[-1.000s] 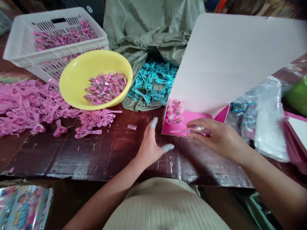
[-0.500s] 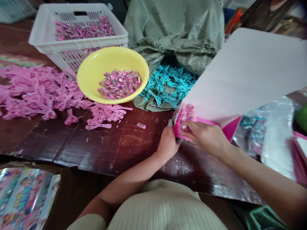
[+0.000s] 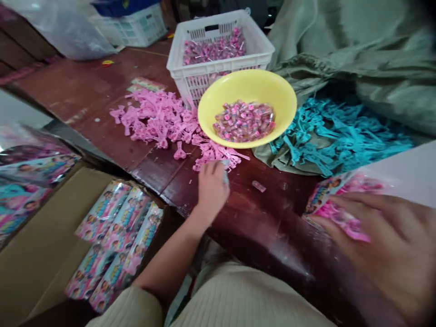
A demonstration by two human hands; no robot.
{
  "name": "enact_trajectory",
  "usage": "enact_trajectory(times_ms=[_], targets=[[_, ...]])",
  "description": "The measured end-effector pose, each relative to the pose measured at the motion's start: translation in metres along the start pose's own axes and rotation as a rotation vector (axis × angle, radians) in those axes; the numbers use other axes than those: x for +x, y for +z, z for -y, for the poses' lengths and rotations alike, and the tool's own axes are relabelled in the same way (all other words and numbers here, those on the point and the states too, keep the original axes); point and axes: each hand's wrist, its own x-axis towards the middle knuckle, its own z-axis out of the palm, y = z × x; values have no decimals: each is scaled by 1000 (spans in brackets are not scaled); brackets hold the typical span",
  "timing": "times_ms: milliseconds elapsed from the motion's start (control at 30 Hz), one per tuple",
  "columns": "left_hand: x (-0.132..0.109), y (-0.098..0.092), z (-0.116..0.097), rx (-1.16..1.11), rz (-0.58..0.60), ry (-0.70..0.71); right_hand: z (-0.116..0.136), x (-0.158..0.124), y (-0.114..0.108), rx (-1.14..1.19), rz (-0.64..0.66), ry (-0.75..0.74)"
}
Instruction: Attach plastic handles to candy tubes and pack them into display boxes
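My left hand (image 3: 211,188) reaches forward to the near edge of the pile of pink plastic pieces (image 3: 160,120). Its fingers are curled at the pieces and a grey finger cot shows on the thumb; what they pinch is hidden. My right hand (image 3: 384,247), large and blurred at the lower right, grips a pink printed box (image 3: 332,204) with wrapped pink sweets inside, lifted off the dark wooden table (image 3: 272,227). A yellow bowl (image 3: 248,81) of wrapped pink sweets stands just beyond the left hand. One loose sweet (image 3: 259,186) lies on the table between my hands.
A white basket (image 3: 218,72) of pink sweets stands behind the bowl. Teal plastic pieces (image 3: 340,136) spill from a green sack (image 3: 357,59) at the right. A cardboard carton (image 3: 41,236) at lower left holds printed packs (image 3: 116,236). A white card flap (image 3: 408,175) rises behind the box.
My head has turned left, bringing the carton into view. My left hand left the pink box and moved to the pink pieces. My right hand has lifted the box towards me.
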Motion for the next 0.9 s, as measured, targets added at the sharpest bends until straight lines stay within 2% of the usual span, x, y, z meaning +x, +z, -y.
enact_trajectory(times_ms=[33,100,167,233,300,400,433,500,567,633,667,700,767,833,900], targets=[[3,-7,22,97,-19,-63,17,17,19,63,14,-71],[4,-14,57,231,54,-78,52,52,64,183,103,-152],[1,-16,78,287,182,-5,77,81,105,177,245,-81],[-9,-16,87,295,249,53,85,93,132,66,392,57],[-24,-16,93,251,257,87,79,85,140,-44,544,136],[-47,-17,96,91,219,118,63,59,127,-99,704,122],[-52,-17,96,29,192,100,58,55,121,-80,713,113],[-55,-15,91,-59,104,-17,53,66,111,27,636,106],[-50,-12,83,-57,-8,-183,50,103,109,149,482,99],[-39,-6,76,5,-62,-294,46,156,118,139,378,111],[-33,-4,75,32,-51,-319,42,183,127,35,399,159],[-29,-2,75,48,-22,-332,37,209,137,-63,503,224],[-25,-3,81,53,32,-356,28,249,157,-117,620,267],[-27,-11,89,39,10,-396,23,271,171,-115,693,248],[-33,-25,93,-76,-43,-438,26,280,171,-106,723,206]])
